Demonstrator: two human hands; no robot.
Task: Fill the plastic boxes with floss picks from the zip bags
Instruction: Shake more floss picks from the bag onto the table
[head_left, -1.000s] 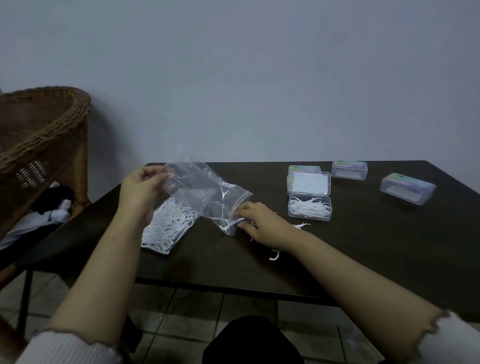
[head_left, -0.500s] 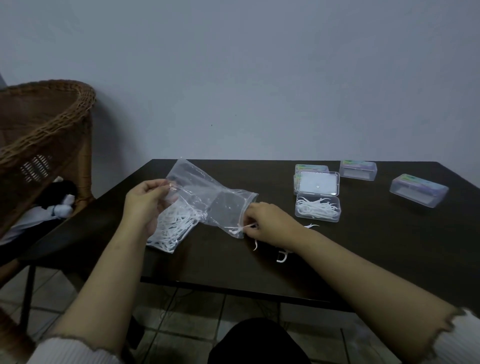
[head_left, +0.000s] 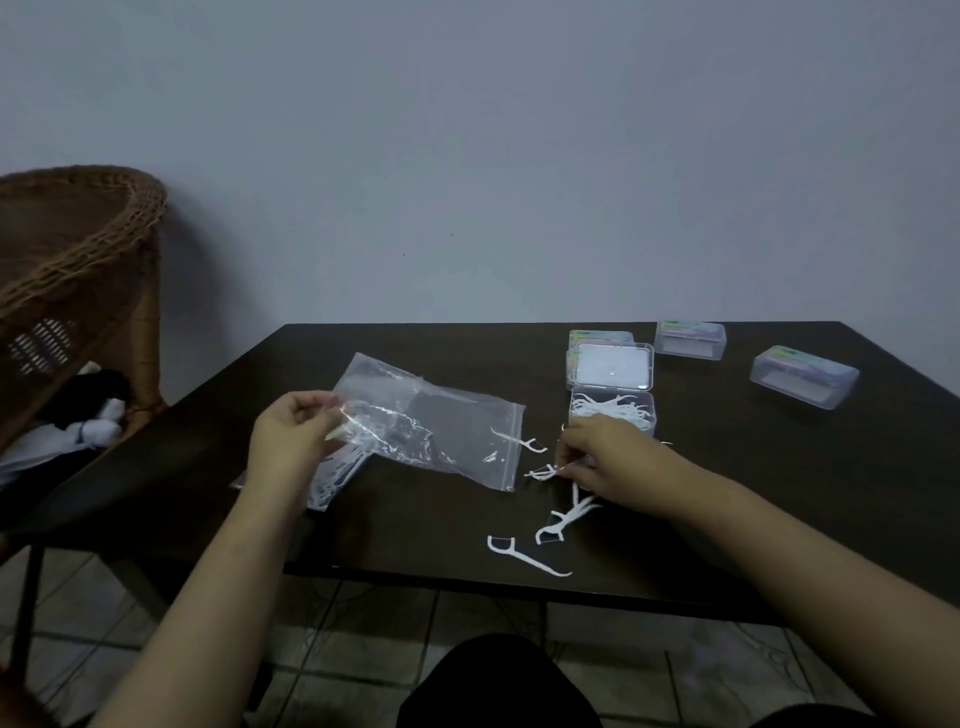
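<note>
1. Picks that had been half inside the bag mouth a second earlier lay spilled on the dark table (head_left: 779, 519), at about 5 o'clock from the zip bag (head_left: 431, 431).
2. The left hand (head_left: 291, 441) still pinched the bag's closed end, holding it raised; the bag looked nearly empty.
3. The right hand (head_left: 602, 457) had left the bag mouth and, fingers curled, pinched loose floss picks (head_left: 561, 519) on the table.
4. The open plastic box (head_left: 613, 410), partly filled, sat at 12 o'clock from that hand, so the gathered picks likely go there next.
5. A second bag (head_left: 332, 483), full, lay under the left hand.
6. Closed boxes (head_left: 802, 376) waited toward 2 o'clock; a wicker chair (head_left: 78, 270) stood at 9 o'clock.
7. Nothing blocked the path to the open box.
</note>
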